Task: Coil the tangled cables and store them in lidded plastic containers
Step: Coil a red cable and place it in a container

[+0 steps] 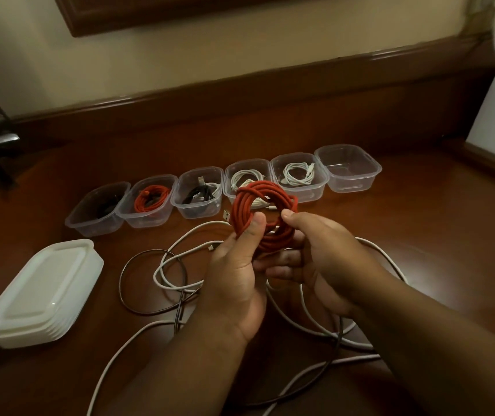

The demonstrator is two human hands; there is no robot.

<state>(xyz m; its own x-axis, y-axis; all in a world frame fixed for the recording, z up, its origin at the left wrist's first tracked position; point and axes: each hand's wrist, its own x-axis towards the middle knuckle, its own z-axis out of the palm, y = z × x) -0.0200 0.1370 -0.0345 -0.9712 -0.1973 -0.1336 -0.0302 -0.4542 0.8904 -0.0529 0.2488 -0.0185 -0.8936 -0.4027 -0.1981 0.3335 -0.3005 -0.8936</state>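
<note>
Above the desk (420,223), before six open containers (349,168): left hand (237,271) and right hand (315,253) both pinch the red coiled cable (258,205), thumbs on top, fingers curled beneath.

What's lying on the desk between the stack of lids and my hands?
In the head view, loose tangled cables, white and dark, lie between the stack of lids and the left hand.

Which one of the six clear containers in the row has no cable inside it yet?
The container at the far right end of the row. It holds nothing, while each of the other five has a coiled cable in it.
</note>
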